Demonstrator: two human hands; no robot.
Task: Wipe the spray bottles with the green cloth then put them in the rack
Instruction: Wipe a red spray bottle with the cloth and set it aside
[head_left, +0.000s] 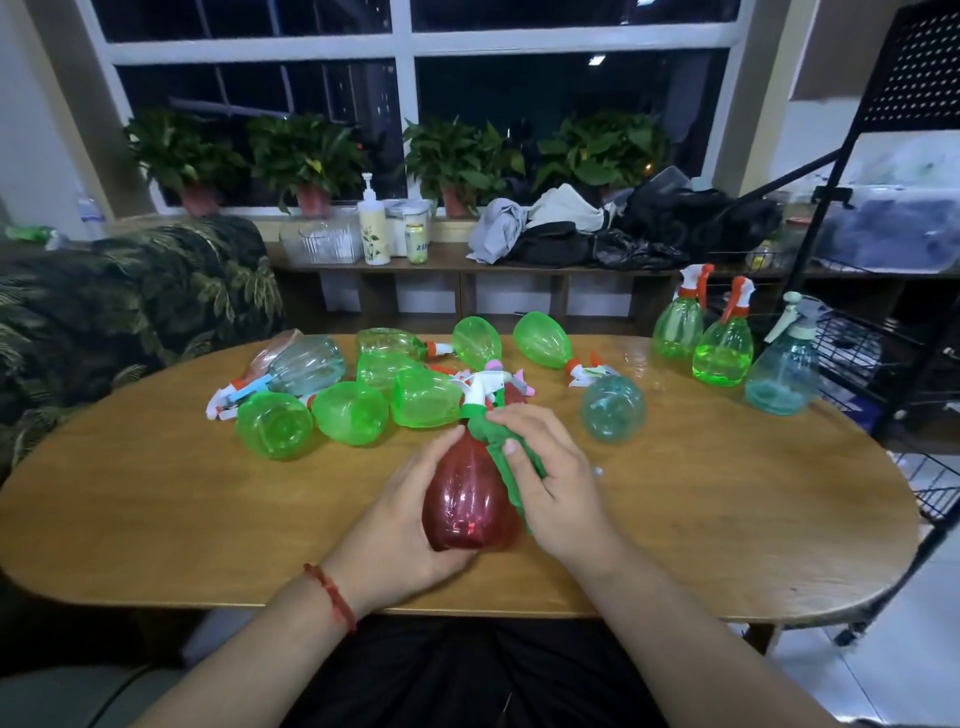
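Item in hand: one red spray bottle (470, 499), held low in the centre of the frame above the near edge of the worktop (727, 493). Its long axis runs up the frame, base toward the person and white trigger head pointing away at the heap of bottles (363, 384) lying on their sides mid-frame.

Left hand (400, 525): cupped round the bottle's base and left flank, fingers curled, carrying its weight.

Right hand (550, 478): fingers and thumb bunch the green cloth (501, 447) and press it against the bottle's neck and right shoulder. The cloth trails down that side of the bottle.

Assessment: wiping is under way on the upper part of the bottle. The lower body shows bare, so I judge this bottle not yet finished.

Governing relation: the rack (852, 343) stands off the worktop's right end, at the right edge of the frame, well apart from the bottle. The right hand is the nearer to it but is occupied with the cloth, and the bottle sits in the left. Placement would therefore need either a reach across or a handover. Three upright bottles (724, 343) stand on the worktop in the upper right, between the held bottle and the rack, and may obstruct a low path.
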